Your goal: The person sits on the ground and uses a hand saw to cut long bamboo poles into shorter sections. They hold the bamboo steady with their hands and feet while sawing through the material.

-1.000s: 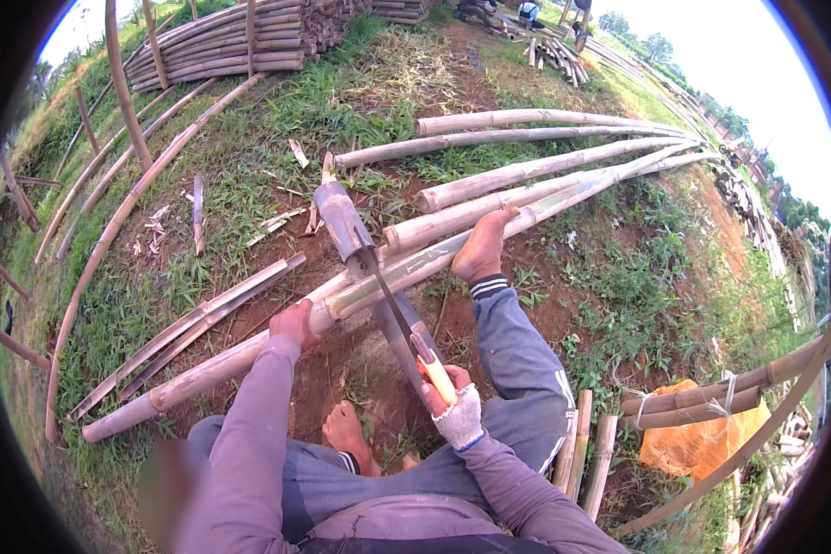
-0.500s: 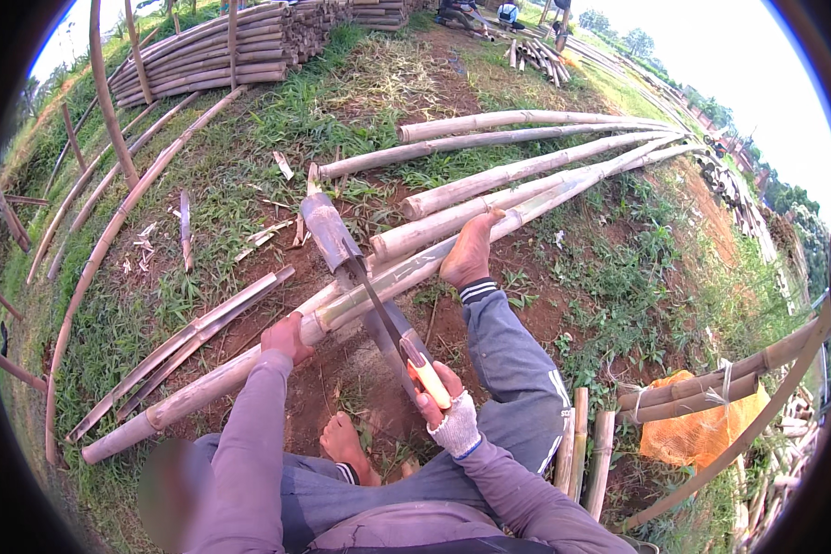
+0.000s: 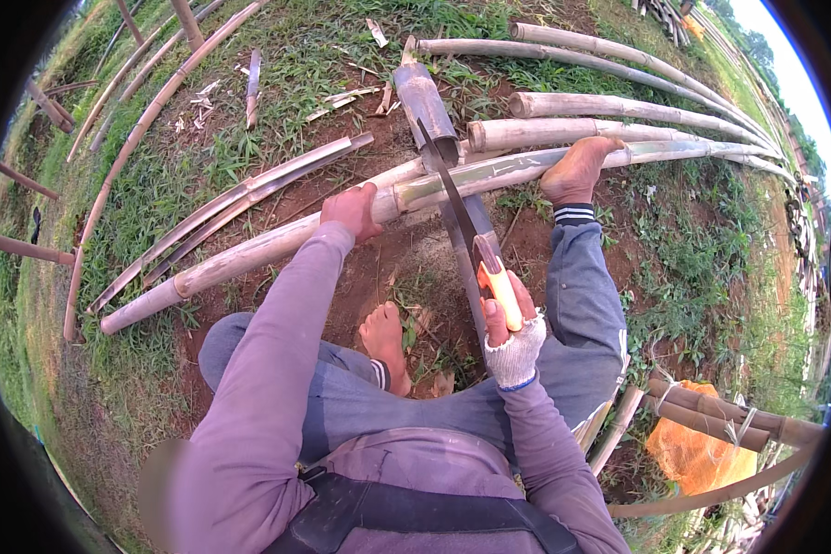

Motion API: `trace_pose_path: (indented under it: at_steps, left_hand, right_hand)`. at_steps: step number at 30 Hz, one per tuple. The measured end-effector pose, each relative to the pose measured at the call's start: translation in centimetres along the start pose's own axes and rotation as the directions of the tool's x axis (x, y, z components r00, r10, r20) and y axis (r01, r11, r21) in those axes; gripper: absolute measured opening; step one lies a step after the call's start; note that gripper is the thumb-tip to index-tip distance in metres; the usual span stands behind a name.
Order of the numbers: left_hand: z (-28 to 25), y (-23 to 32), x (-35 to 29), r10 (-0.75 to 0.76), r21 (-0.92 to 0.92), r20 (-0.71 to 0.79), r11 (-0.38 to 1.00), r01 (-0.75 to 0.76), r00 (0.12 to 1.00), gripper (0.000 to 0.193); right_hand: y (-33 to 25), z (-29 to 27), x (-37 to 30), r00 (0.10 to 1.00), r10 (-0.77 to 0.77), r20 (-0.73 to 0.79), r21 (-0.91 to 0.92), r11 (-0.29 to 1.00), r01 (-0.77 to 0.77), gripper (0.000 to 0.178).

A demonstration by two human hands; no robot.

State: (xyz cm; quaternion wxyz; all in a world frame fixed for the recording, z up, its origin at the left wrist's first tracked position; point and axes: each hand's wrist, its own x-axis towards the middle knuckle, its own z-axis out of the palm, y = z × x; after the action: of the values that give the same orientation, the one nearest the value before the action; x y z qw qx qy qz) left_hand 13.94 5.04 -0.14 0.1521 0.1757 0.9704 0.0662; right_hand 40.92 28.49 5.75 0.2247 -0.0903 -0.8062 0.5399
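My left hand (image 3: 351,212) is closed round a long pale bamboo pole (image 3: 249,257), just left of one of its joints. In my right hand (image 3: 515,328), which wears a fingerless white glove, is a hand saw (image 3: 502,286) with a yellow and orange handle. Its dark blade (image 3: 459,205) slants across the pole to the right of that joint; whether the teeth have cut in cannot be made out. Under the pole runs a thick, dark bamboo piece (image 3: 425,97). My bare right foot (image 3: 577,171) presses on the pole farther right.
Several bamboo poles (image 3: 609,109) fan out at the far right. Split bamboo lengths (image 3: 249,189) lie left of the pole. Curved poles and posts (image 3: 125,166) stand at the left edge. An orange net sack (image 3: 697,443) hangs by tied bamboo at lower right.
The view has tilted down, so the scene sits higher and farther right. Both hands keep their grips, and the saw still crosses the pole at about the same place.
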Motion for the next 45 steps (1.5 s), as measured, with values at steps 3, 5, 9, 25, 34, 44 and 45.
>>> trace_pose_path:
  at_steps: [3,5,9,25,34,44,45]
  left_hand:
    - [0.1,0.0,0.1,0.009,0.012,-0.019,1.0,-0.009,1.0,0.063]
    - [0.2,0.1,0.1,0.009,0.014,-0.034,1.0,-0.009,0.999,0.063]
    - [0.2,-0.1,0.2,0.03,-0.01,-0.045,0.999,-0.031,0.999,0.064]
    - [-0.5,0.0,0.4,-0.004,0.002,0.014,1.0,0.004,1.0,0.065]
    - [-0.8,-0.1,0.3,0.008,-0.011,0.014,1.0,-0.008,1.0,0.063]
    - [-0.4,0.2,0.3,0.013,-0.008,-0.014,1.0,-0.013,1.0,0.065]
    - [-0.5,-0.3,0.0,0.009,-0.013,-0.017,1.0,-0.009,1.0,0.065]
  right_hand:
    - [-0.2,0.4,0.8,0.999,-0.04,0.006,0.0,0.999,0.04,0.054]
    - [-0.2,0.5,1.0,1.0,-0.001,0.022,-0.001,1.0,0.001,0.054]
    - [-0.6,0.8,1.4,0.997,-0.08,0.012,-0.004,0.997,0.08,0.054]
    - [0.8,-0.2,-0.6,0.994,-0.104,-0.026,-0.026,0.994,0.103,0.047]
    - [0.6,0.5,1.6,0.992,-0.117,0.052,-0.064,0.991,0.12,0.045]
    - [0.9,4.2,7.4,0.989,-0.143,0.028,-0.195,0.97,0.145,0.044]
    - [1.2,4.1,7.0,0.987,-0.16,0.024,-0.152,0.975,0.162,0.043]
